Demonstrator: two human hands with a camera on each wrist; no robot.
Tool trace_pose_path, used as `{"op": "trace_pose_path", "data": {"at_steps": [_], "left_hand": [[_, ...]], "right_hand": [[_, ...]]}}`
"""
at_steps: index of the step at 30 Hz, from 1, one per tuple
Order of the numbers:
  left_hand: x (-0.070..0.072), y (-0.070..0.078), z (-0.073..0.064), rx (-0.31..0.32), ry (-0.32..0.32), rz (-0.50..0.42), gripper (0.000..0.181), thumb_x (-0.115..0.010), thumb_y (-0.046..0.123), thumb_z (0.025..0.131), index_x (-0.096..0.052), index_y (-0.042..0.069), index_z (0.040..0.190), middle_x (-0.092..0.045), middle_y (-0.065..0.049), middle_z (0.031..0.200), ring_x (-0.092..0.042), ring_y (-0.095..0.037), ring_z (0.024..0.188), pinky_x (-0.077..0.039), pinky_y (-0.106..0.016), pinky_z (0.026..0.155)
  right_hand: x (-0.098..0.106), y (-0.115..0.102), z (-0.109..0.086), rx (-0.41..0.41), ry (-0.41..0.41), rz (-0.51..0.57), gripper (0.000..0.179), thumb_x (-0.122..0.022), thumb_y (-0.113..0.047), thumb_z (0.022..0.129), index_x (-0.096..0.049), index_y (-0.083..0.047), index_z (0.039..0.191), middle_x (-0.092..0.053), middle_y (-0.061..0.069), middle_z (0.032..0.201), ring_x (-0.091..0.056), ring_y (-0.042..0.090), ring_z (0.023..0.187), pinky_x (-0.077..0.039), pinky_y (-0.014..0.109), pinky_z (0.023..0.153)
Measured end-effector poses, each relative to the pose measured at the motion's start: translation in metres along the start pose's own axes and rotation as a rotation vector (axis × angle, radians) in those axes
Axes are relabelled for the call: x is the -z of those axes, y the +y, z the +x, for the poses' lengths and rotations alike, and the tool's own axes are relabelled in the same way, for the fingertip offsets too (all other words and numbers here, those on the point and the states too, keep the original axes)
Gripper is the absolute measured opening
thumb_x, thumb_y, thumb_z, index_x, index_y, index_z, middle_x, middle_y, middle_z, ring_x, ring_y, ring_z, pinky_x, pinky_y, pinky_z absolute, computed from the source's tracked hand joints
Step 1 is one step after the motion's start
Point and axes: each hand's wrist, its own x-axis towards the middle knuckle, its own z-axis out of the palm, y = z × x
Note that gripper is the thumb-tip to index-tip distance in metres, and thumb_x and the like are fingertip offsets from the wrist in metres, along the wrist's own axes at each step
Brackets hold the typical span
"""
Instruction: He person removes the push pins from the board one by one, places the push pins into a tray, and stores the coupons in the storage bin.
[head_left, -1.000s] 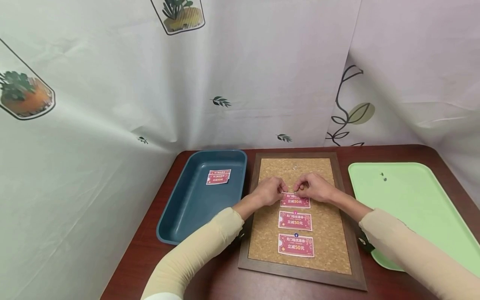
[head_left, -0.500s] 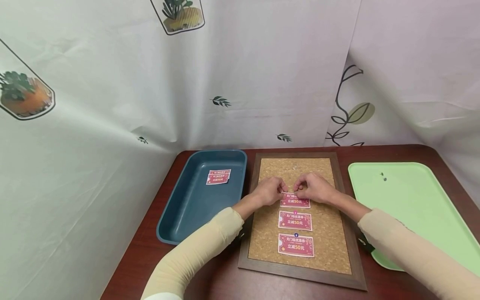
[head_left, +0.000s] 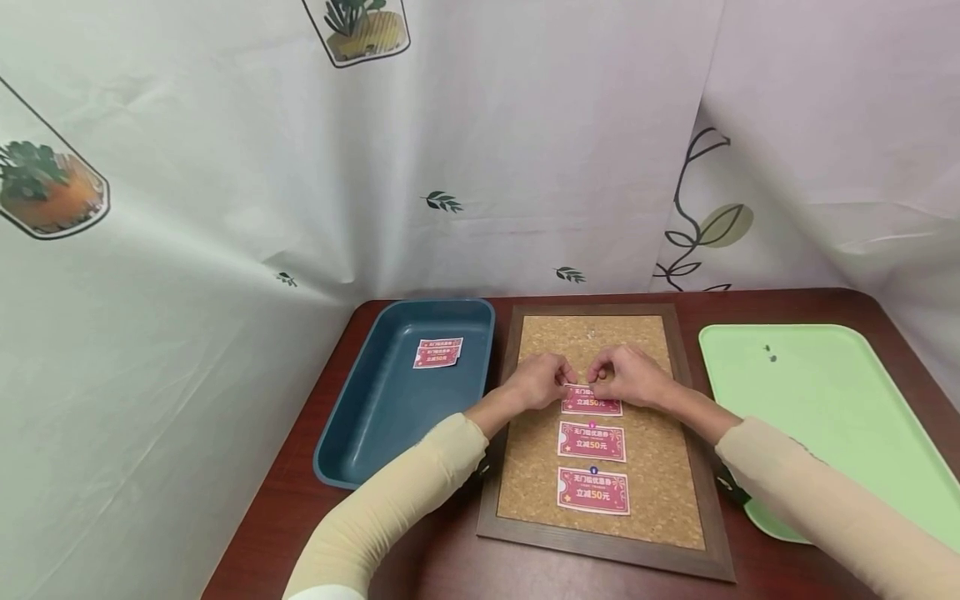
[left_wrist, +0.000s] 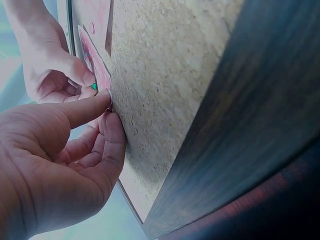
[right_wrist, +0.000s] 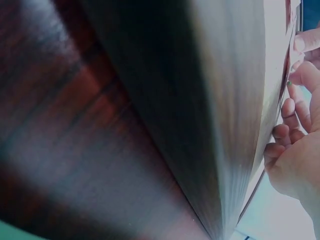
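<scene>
On the framed cork board, three pink printed coupons lie in a column. My left hand pinches the upper left corner of the top coupon between thumb and finger. Beside it, my right hand pinches a green push pin at that coupon's upper edge, seen best in the left wrist view. The right fingers partly cover the coupon's print. Below, a pink push pin marks the top of the middle coupon, and a dark blue push pin that of the bottom coupon.
Left of the board stands a deep blue tray with overlapping coupons inside. At right, a light green tray bears small dark pins. A tiny clear object sits high on the cork. White patterned cloth hangs behind the table.
</scene>
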Motion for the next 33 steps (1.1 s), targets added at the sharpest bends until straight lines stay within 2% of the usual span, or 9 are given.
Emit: {"op": "trace_pose_path", "data": {"at_steps": [19,33], "left_hand": [[0.0004,0.0003,0.0003,-0.004,-0.004,0.003,0.006,-0.078,0.009,0.097,-0.073,0.013,0.100,-0.065,0.005,0.087,-0.057,-0.007,0.078,-0.046,-0.021,0.072],[0.0007,0.0011,-0.0009,-0.006,0.004,0.012,0.006,-0.079,0.010,0.097,-0.074,0.013,0.099,-0.065,0.005,0.086,-0.057,-0.007,0.078,-0.045,-0.020,0.070]], "right_hand": [[-0.0014,0.0026,0.0006,0.020,0.019,0.005,0.013,-0.085,-0.009,0.077,-0.074,-0.014,0.083,-0.064,-0.005,0.080,-0.055,0.015,0.077,-0.043,0.031,0.070],[0.0017,0.0035,0.0007,0.035,0.006,0.076,0.012,-0.081,-0.006,0.077,-0.074,-0.011,0.086,-0.063,-0.005,0.078,-0.055,0.015,0.076,-0.043,0.027,0.069]]}}
